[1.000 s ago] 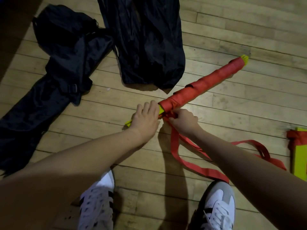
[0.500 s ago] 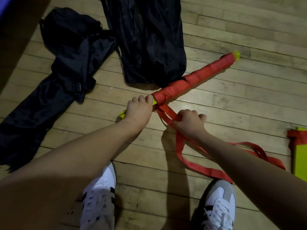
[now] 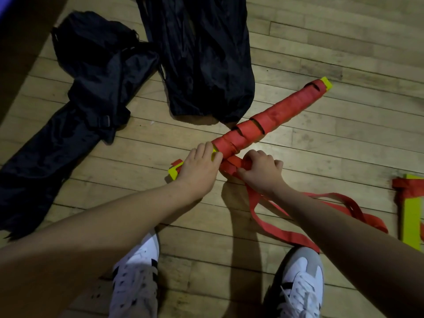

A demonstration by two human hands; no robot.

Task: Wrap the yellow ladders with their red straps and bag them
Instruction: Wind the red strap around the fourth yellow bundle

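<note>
In the middle of the frame the ladder bundle [image 3: 263, 125] lies slantwise on the wooden floor [image 3: 344, 145], most of it bound in red, a yellow tip showing at each end. The left hand [image 3: 197, 171] presses down on the near yellow end, fingers laid fairly flat over it. The right hand [image 3: 261, 173] is curled tight round the strap [image 3: 286, 235], right beside the bundle. The loose tail trails off to the lower right, past the shoe [image 3: 300, 281].

To do this turn well, I'd say keep the bundle pinned, pull the strap taut, and lay each wrap snug against the last; some turns further up gape. Two black bags [image 3: 199, 53] wait at the upper left. Another ladder [image 3: 410, 214] sits at the right edge.
</note>
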